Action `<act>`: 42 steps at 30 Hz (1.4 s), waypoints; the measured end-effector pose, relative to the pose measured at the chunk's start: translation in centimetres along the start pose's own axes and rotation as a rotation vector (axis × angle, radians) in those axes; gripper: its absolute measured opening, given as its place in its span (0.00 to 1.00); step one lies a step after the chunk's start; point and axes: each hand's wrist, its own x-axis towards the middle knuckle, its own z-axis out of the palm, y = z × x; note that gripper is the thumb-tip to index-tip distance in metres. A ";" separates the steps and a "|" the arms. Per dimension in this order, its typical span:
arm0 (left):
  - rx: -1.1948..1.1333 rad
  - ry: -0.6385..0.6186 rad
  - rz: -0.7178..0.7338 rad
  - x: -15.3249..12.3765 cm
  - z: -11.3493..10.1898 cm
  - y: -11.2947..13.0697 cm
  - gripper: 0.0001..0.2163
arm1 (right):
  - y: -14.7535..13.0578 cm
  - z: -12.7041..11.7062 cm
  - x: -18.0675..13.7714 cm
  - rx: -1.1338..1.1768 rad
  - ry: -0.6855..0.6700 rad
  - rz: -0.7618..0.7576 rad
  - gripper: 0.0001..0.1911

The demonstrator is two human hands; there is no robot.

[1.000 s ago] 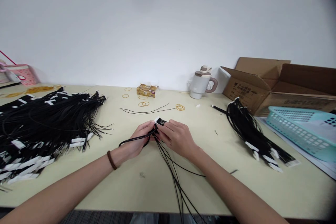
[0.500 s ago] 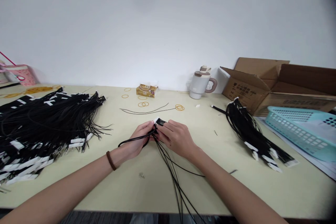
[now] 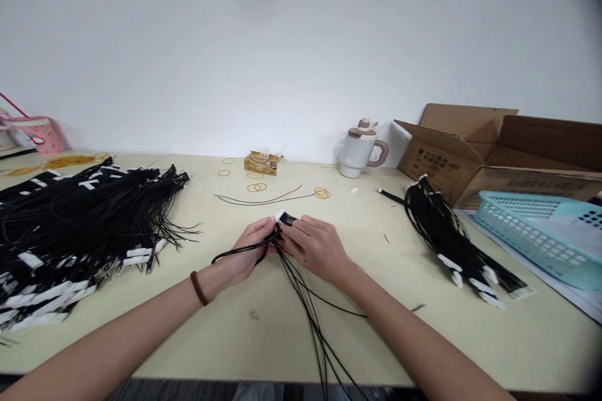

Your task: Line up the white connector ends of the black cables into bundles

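Near the middle of the table, a black wire harness (image 3: 313, 319) with a white connector (image 3: 279, 215) is held between my two hands. My left hand (image 3: 249, 250) is closed around its looped wires, thumb by the connector. From the other side my right hand (image 3: 317, 244) pinches the harness just below the connector, its fingers curled. Loose wires hang from between the hands down over the front table edge. The exact grip of the fingertips is hidden behind the knuckles.
A large pile of black harnesses (image 3: 84, 219) lies at left, a smaller bundle (image 3: 442, 225) at right. Behind are rubber bands (image 3: 256, 187), loose wires (image 3: 263, 202), a small yellow box (image 3: 261, 163) and a mug (image 3: 356, 153). A cardboard box (image 3: 446, 169) and turquoise basket (image 3: 522, 238) stand at right.
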 end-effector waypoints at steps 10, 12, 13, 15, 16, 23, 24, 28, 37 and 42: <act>-0.017 0.002 -0.009 -0.1 0.1 0.1 0.07 | 0.0 0.0 -0.1 0.003 -0.032 0.003 0.08; -0.026 0.014 -0.014 -0.1 0.1 0.1 0.07 | 0.0 0.0 -0.1 0.005 -0.030 0.002 0.08; -0.028 0.018 -0.013 -0.1 0.1 0.1 0.06 | 0.0 0.0 0.0 0.006 -0.026 0.002 0.08; -0.028 0.024 -0.007 0.0 0.1 0.0 0.06 | 0.0 0.0 0.0 0.007 -0.023 0.002 0.08; -0.028 0.025 -0.006 0.0 0.1 0.0 0.06 | 0.0 0.0 0.0 0.008 -0.026 0.003 0.08; -0.024 0.006 -0.013 -0.1 0.1 0.0 0.07 | 0.0 0.1 -0.1 0.005 -0.025 0.002 0.07; -0.021 0.004 -0.014 -0.1 0.2 0.0 0.07 | 0.0 0.0 -0.1 0.003 -0.027 0.003 0.07; -0.019 0.010 -0.007 -0.1 0.2 0.1 0.07 | 0.0 0.0 -0.1 -0.001 -0.037 0.008 0.08; -0.024 0.010 -0.012 -0.1 0.2 0.2 0.07 | 0.0 0.0 0.0 -0.003 -0.022 0.005 0.08; -0.034 0.001 -0.017 -0.1 0.2 0.2 0.07 | 0.0 0.0 0.0 -0.009 -0.017 0.002 0.08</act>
